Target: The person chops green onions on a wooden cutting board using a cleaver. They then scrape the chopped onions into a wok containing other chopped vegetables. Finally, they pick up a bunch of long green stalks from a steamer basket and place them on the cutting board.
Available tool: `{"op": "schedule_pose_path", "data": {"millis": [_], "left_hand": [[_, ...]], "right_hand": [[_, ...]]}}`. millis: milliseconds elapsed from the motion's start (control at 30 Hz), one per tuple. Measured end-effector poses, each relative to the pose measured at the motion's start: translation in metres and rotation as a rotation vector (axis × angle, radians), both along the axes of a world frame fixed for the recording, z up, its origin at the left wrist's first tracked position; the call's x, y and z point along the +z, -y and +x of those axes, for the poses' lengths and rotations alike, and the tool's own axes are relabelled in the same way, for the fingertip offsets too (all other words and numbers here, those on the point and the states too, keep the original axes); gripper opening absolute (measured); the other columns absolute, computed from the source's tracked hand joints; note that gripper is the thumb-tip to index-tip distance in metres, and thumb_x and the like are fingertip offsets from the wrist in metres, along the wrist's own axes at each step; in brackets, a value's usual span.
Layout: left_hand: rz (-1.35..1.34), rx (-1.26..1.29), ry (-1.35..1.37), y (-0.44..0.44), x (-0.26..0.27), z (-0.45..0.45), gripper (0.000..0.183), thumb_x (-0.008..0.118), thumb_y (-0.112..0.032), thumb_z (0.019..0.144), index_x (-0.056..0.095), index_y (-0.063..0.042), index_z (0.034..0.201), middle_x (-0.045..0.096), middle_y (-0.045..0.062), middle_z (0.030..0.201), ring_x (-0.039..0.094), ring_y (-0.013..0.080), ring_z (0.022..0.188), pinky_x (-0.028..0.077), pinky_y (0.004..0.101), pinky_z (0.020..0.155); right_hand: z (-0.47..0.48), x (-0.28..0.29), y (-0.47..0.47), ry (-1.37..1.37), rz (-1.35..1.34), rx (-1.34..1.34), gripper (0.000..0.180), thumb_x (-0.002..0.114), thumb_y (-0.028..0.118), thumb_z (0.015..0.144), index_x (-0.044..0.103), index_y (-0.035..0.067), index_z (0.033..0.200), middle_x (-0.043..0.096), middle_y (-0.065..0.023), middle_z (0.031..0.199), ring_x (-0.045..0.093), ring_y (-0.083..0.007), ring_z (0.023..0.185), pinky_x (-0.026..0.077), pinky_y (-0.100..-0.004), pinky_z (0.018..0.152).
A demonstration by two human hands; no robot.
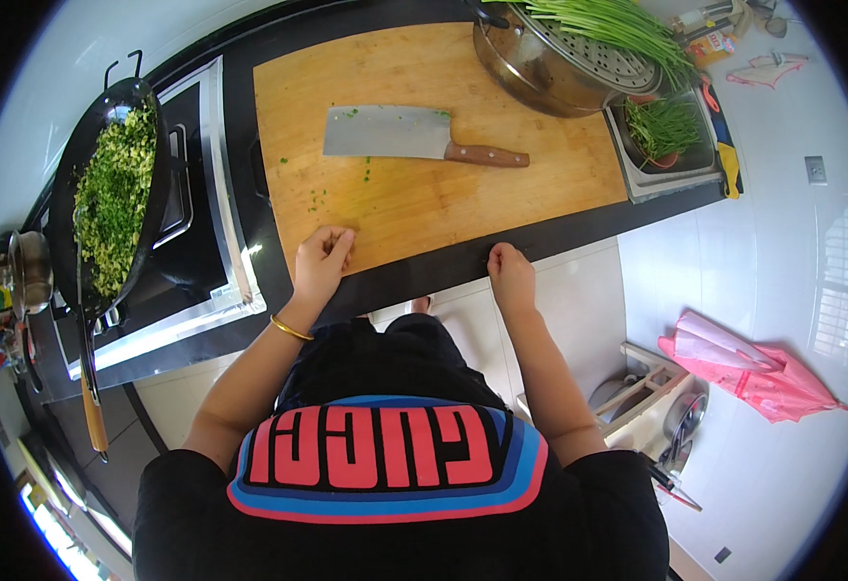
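Observation:
A wooden cutting board [409,200] lies on the black countertop. On it rests a cleaver [388,132] with a broad steel blade and a riveted wooden handle pointing right. Green chopped bits stick to the blade and dot the board. My left hand [322,254], below a gold bangle [292,328], is loosely curled over the board's front left corner, holding nothing visible. At the counter's front edge, my right hand [510,274] is closed, with nothing seen in it. Both hands are apart from the cleaver.
At left, a wok [66,196] of chopped greens and yellow bits sits on the stove, a wooden-handled utensil [94,421] jutting frontward. A steel pot [518,76] with a perforated steamer tray bears long green stalks [613,33]. A sink [711,149] holds cut greens [660,127].

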State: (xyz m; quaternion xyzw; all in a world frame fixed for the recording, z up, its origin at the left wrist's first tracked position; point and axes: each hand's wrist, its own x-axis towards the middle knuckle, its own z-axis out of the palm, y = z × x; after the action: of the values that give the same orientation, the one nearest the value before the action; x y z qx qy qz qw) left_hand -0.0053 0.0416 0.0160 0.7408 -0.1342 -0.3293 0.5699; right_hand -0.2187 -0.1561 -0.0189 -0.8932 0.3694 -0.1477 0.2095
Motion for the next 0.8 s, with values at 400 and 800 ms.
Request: {"op": "schedule_pose_path", "data": {"millis": [400,800], "left_hand": [[-0.031,0.015,-0.037,0.0,-0.003,0.001,0.016,0.056,-0.015,0.086,0.059,0.0,0.082,0.051,-0.001,0.056,0.045,0.0034,0.048,0.035,0.0185,0.043],[-0.043,-0.019,-0.015,-0.004,-0.008,0.003,0.016,0.056,-0.015,0.086,0.06,0.0,0.082,0.052,-0.001,0.056,0.046,0.004,0.048,0.036,0.0187,0.044]], "right_hand": [[-0.006,0.007,-0.011,0.051,0.062,0.063,0.005,0.059,0.008,0.077,0.058,0.003,0.079,0.06,-0.0148,0.074,0.058,-0.0319,0.069,0.047,-0.0394,0.062],[0.007,0.0,-0.005,-0.31,-0.208,0.263,0.004,0.057,0.005,0.074,0.054,0.003,0.074,0.058,-0.0138,0.067,0.059,-0.0305,0.067,0.047,-0.0387,0.059]]}}
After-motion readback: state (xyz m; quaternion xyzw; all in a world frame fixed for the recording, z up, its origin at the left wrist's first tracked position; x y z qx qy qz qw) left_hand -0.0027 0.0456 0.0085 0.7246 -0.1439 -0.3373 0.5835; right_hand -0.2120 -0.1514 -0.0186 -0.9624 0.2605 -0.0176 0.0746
